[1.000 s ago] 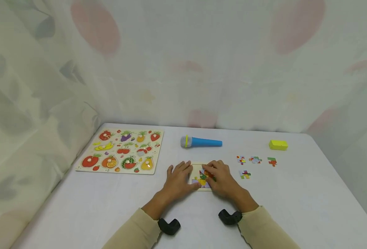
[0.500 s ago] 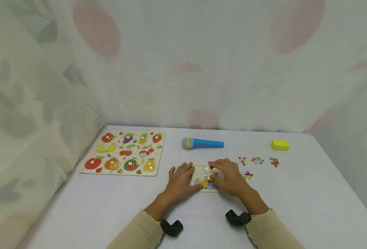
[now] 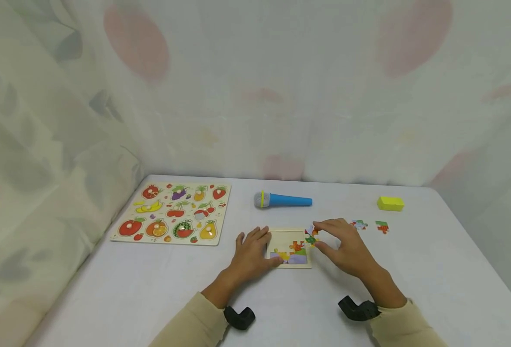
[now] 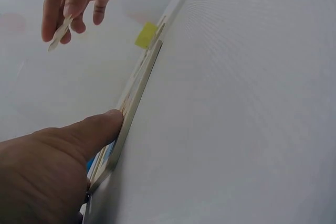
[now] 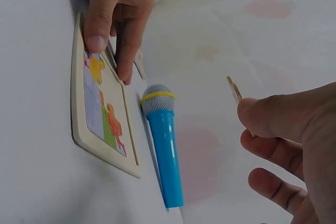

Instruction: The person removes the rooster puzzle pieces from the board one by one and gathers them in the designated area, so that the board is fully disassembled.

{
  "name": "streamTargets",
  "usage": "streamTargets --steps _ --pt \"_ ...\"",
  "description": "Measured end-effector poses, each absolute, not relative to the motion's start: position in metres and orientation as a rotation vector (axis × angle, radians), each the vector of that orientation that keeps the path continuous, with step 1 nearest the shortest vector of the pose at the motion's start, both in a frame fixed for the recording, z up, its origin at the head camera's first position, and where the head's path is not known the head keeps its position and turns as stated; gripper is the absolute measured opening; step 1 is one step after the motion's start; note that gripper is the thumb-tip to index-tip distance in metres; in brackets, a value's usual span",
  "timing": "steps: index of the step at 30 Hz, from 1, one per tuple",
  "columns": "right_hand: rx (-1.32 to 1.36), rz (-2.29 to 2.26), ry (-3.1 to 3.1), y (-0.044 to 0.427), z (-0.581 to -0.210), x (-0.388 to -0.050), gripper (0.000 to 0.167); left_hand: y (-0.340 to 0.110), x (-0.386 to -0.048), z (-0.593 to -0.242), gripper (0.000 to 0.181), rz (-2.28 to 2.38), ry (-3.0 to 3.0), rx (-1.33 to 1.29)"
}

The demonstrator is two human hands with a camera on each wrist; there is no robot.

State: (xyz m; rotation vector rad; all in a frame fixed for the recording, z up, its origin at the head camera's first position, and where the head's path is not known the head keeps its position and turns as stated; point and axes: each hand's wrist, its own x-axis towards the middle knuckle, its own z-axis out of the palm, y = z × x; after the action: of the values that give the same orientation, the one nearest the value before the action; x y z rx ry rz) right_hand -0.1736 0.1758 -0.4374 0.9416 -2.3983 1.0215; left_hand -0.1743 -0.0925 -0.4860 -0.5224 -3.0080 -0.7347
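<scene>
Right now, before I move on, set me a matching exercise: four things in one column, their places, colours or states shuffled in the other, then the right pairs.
Things
1. Fruit board
2. Raised puzzle piece
3. Toy microphone
4. Puzzle tray

Place, colour or state
A. Pinched in the right hand
B. Partly filled, under the thumb of the left hand
C. Lying flat on the person's left
D. Blue handle, grey head, yellow ring

Pairs: 1-C, 2-A, 3-D, 4-B
</scene>
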Motion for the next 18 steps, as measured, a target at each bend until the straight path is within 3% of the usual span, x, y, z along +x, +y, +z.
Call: streamTargets --steps 18 --pt "0.942 1.048 -2.308 0.228 -0.421 -0.167 0.061 -0.094 -0.175 -0.485 0.078 -0.772 -2.990 -0.500"
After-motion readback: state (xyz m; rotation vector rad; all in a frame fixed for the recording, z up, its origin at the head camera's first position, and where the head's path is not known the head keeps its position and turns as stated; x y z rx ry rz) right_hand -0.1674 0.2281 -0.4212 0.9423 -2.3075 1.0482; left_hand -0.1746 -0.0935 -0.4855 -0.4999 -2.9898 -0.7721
